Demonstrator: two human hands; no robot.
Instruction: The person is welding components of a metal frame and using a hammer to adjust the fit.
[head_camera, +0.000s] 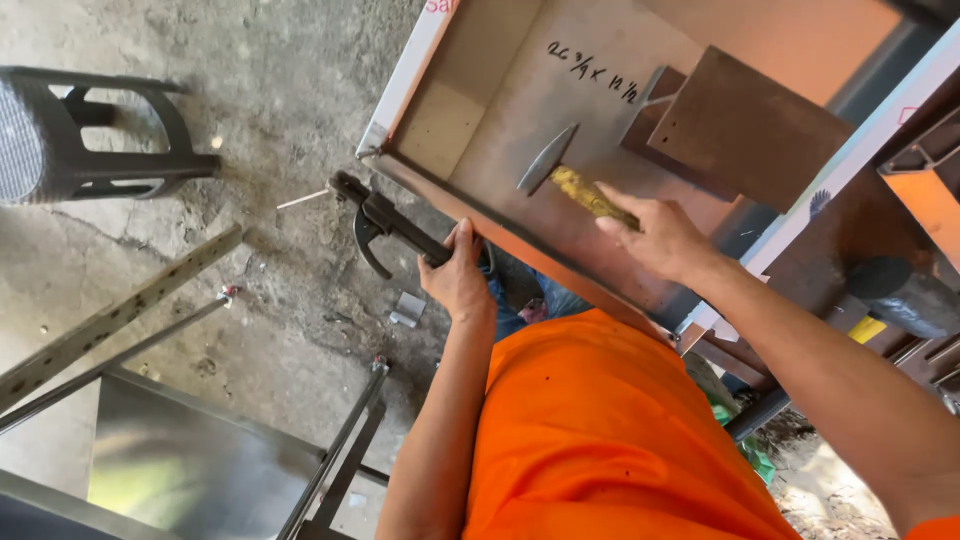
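Concrete floor (290, 90) below; my right hand (660, 238) grips the hammer (575, 178), head up-left; left hand (458, 280) clasps the welding clamp (385, 222) at the sheet's (520, 130) edge.

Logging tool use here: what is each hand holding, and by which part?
Right hand: chipping hammer by its yellow handle. Left hand: black welding electrode holder by its grip.

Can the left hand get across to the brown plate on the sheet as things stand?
Probably not: the left hand grips the black clamp tool, and the right hand with the hammer lies between.
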